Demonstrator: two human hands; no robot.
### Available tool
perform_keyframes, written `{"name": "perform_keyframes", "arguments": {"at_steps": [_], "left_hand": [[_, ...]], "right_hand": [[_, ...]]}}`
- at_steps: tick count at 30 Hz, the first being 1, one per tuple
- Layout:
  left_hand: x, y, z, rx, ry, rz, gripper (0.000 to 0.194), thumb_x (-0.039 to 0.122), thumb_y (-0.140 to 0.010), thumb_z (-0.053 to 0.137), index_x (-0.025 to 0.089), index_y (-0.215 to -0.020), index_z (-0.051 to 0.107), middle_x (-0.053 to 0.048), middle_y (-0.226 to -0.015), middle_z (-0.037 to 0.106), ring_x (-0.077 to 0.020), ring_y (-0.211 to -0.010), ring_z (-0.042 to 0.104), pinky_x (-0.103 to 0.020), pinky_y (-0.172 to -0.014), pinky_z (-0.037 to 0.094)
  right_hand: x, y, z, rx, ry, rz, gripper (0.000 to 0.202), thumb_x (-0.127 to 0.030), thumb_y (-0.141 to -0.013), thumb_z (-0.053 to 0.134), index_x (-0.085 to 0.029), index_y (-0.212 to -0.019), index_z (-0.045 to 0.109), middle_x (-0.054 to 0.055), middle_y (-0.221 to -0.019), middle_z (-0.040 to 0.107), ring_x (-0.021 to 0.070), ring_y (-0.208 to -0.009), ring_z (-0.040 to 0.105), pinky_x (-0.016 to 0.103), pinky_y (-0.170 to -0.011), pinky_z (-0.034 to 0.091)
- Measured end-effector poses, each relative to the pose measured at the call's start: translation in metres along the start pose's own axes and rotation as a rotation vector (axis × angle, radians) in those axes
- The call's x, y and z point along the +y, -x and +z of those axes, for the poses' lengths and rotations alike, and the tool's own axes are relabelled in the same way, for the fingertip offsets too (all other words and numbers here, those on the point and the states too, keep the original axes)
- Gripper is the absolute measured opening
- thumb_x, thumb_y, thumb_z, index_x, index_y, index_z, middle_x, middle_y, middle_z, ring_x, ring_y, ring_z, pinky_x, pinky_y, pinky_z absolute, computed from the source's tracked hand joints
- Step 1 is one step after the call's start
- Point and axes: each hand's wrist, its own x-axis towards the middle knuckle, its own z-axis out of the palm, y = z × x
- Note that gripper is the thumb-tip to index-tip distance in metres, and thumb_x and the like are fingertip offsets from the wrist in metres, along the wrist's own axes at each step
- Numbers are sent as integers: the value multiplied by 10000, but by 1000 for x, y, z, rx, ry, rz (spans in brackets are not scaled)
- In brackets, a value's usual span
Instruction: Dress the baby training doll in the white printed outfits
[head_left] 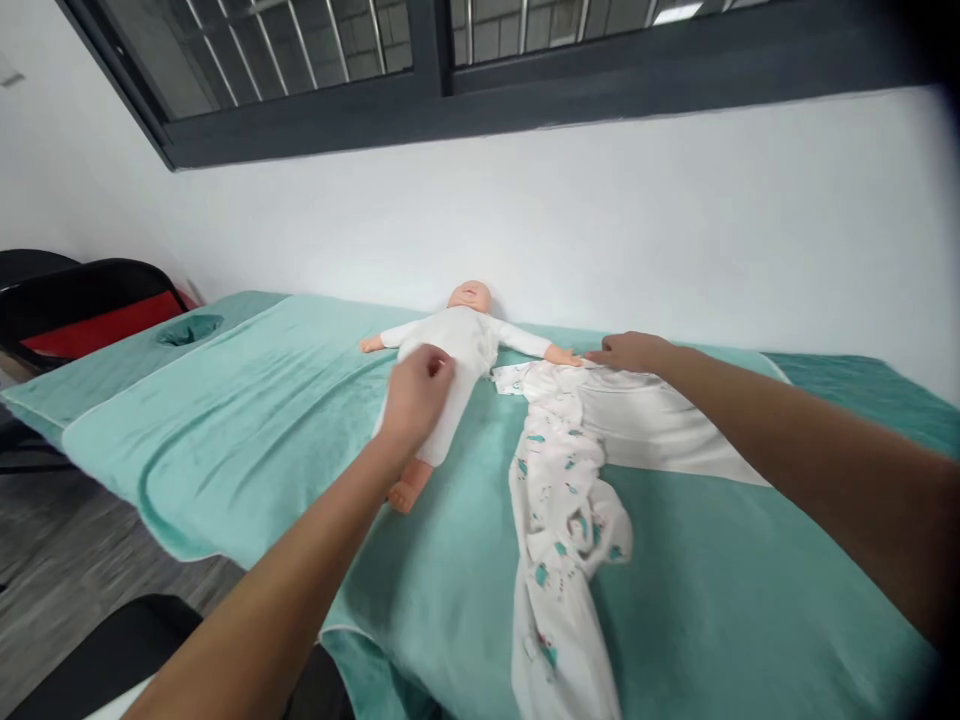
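Observation:
A baby doll in a white long-sleeved outfit lies on its back, arms spread, its head toward the wall. Over its lower body is my left hand, with fingers curled together; what they may pinch is hidden. My right hand reaches beside the doll's hand at the right, its fingers stretched out at the upper edge of a plain white cloth. A white garment with green prints lies bunched between the doll and that cloth, running down toward me.
Green blankets cover the bed, which stands against a white wall below a dark-framed window. Black chairs are at the left. Another dark seat is at the lower left, close to my left arm.

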Motion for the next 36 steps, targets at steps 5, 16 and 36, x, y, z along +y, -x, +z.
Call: {"name": "perform_keyframes", "arguments": {"at_steps": [5,16,36], "left_hand": [[55,72,66,-447,46,179,310,425,-757,732,181,-946,699,-84,-896,699,-219,-835,656,-337,-779,501],[170,97,80,-254,279,609,416,13,-726,522,192,-1099,566,-75,-1107,589,-186,-988,567,-329,-873,483],[251,145,1,-94,-174,490,274,151,-805,552,218,-1069,520,-18,-700,647,-231,-644,634,-324,-623,403]], "right_hand": [[48,71,-7,21,106,-88,312,-426,-852,606,-206,-1065,668,130,-1133,683,279,-972,618,340,-765,423],[38,220,-80,282,-268,-640,255,-325,-865,588,-211,-1030,745,51,-1022,674,183,-925,613,270,-809,424],[20,369,-18,229,-779,-281,577,-519,-856,618,-194,-1329,564,111,-1330,609,318,-1258,533,443,-1088,398]]}}
